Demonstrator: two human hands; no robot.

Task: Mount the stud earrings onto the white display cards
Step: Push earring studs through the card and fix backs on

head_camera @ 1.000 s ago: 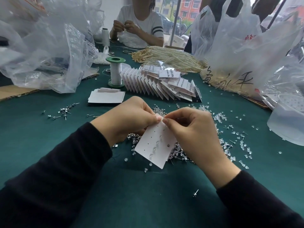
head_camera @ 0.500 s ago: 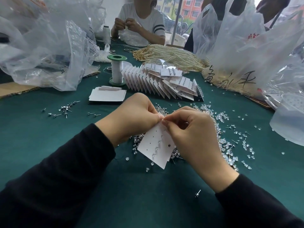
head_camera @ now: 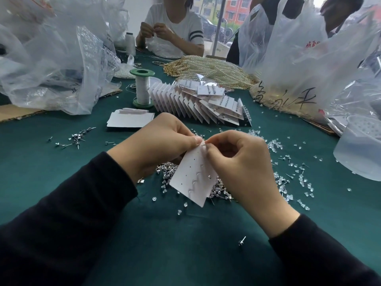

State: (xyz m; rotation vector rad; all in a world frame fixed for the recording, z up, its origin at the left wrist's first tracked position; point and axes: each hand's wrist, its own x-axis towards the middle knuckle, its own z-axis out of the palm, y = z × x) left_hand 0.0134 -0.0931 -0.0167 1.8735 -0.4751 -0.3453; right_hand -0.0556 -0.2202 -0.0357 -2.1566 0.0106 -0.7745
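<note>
White punched paper display card point(head_camera: 192, 178), tilted above dark green felt table point(head_camera: 165, 254); far top corner pinched by left hand point(head_camera: 156, 145) and right hand point(head_camera: 241, 162), fingertips meeting there. Underneath, heap of loose silver stud earrings point(head_camera: 165, 169). Farther off, fanned row of filled white cards point(head_camera: 185, 102).

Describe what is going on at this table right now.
A person is mounting earrings. The left hand and right hand both pinch the top corner of a white display card held over a pile of stud earrings on the green table. Most of its holes look empty. Finished cards stand fanned behind.
</note>
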